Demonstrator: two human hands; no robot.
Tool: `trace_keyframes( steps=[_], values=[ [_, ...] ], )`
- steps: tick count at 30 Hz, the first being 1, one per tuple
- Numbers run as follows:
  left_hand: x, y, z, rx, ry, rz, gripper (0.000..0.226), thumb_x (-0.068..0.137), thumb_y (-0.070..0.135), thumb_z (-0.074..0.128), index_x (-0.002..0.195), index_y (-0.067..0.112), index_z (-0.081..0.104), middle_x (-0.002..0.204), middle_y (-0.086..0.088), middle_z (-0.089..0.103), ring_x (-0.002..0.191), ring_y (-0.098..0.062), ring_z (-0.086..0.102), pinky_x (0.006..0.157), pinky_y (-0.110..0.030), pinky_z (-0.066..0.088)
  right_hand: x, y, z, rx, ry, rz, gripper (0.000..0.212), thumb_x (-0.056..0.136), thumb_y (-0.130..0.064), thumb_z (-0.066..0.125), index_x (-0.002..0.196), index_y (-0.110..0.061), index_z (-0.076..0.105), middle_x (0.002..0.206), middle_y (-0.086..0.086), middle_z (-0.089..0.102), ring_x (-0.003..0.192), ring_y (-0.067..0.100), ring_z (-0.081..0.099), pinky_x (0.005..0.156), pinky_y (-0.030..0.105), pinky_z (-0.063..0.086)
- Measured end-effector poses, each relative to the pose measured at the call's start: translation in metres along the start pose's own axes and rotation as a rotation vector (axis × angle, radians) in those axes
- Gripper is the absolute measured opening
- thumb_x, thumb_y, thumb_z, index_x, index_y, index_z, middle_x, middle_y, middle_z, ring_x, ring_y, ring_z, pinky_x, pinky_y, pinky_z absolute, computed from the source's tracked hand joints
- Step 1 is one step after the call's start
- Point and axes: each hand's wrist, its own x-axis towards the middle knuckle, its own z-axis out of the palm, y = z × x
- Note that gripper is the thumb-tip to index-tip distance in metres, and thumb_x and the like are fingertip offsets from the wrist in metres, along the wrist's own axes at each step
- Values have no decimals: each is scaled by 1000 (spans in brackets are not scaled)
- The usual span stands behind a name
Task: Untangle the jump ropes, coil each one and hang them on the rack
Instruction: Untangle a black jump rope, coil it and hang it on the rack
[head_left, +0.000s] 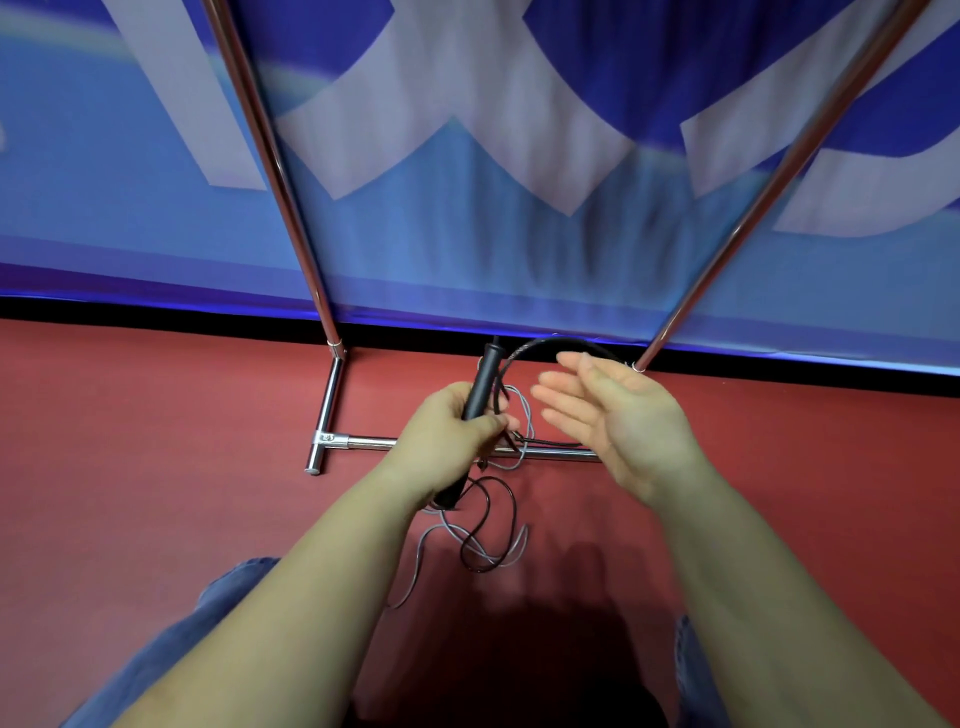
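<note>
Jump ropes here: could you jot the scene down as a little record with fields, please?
left hand: grips a black jump rope handle, handle roughly upright
right hand: open, palm facing left, holds nothing, beside a black rope loop
ropes: a black cord and a grey cord lie looped together on the red floor under the hands
rack: chrome frame, two slanted poles and a base bar; no rope seen hanging on it
background: blue and white banner
</note>
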Motion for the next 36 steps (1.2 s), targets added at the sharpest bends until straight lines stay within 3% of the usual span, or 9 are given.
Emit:
trace_keyframes(
  steps=[4, 6, 9, 15, 20, 24, 27, 32, 36],
  values=[
    [3, 6, -2, -298, 10, -66, 12, 91, -3, 54, 90, 10, 54, 73, -3, 70, 60, -14, 66, 61, -23, 57, 3, 25, -6, -798, -117, -11, 21, 89, -3, 58, 108, -9, 62, 91, 5, 64, 80, 16, 61, 76, 24, 51],
    [1, 10, -1, -438, -31, -96, 13, 93, -3, 50, 90, 9, 54, 71, -2, 71, 61, -14, 70, 61, -24, 59, 3, 35, -6, -984, -172, -32, 14, 86, -7, 62, 100, -7, 65, 91, 8, 70, 86, 25, 66, 88, 36, 51],
    [0, 16, -2, -537, -79, -102, 12, 94, 1, 50, 91, 11, 55, 75, -3, 73, 64, -14, 70, 65, -26, 58, 3, 37, -8, -1069, -101, -108, 6, 88, -15, 62, 88, -10, 66, 83, 11, 70, 83, 30, 64, 82, 39, 51],
    [1, 8, -2, -225, -84, -10, 15, 90, 3, 58, 101, 14, 62, 99, -2, 69, 86, -8, 65, 79, -13, 49, 2, 17, 0, -494, 69, -83, 13, 93, -12, 54, 83, -15, 60, 78, 8, 66, 60, 3, 67, 63, 21, 56],
    [-4, -2, -1, 301, -165, -32, 13, 89, 12, 64, 98, 21, 62, 91, 2, 65, 80, -11, 56, 73, -13, 41, -2, 0, 1, -61, 80, -6, 17, 96, -17, 50, 88, -8, 61, 76, 9, 70, 67, 13, 71, 64, 22, 58],
    [-5, -1, 2, 175, -198, -48, 14, 90, 3, 60, 86, 17, 57, 79, 0, 69, 69, -9, 61, 77, -25, 45, -3, -7, 0, 117, 50, 4, 19, 97, -18, 47, 87, -7, 60, 67, 4, 72, 68, 12, 71, 58, 21, 56],
    [-5, 1, 4, -27, -190, -105, 19, 93, -4, 50, 85, 13, 51, 69, -1, 67, 58, -8, 63, 65, -25, 50, -2, -6, -1, 157, 57, -7, 17, 95, -17, 49, 90, -6, 61, 74, 7, 72, 72, 14, 72, 62, 23, 58],
    [-2, 7, 3, -303, -43, -157, 16, 95, 0, 50, 84, 12, 52, 64, -3, 65, 49, -10, 64, 54, -23, 55, 0, 13, -4, -503, -64, 80, 23, 88, -9, 62, 111, -11, 60, 90, 2, 66, 80, 10, 64, 69, 18, 52],
    [1, 7, 1, -420, -23, -175, 15, 95, 3, 50, 82, 9, 56, 64, -3, 64, 50, -11, 64, 53, -25, 57, -1, 35, -3, -932, -263, 116, 10, 86, -12, 65, 81, -21, 64, 84, 5, 70, 75, 11, 58, 76, 32, 50]
  ],
)
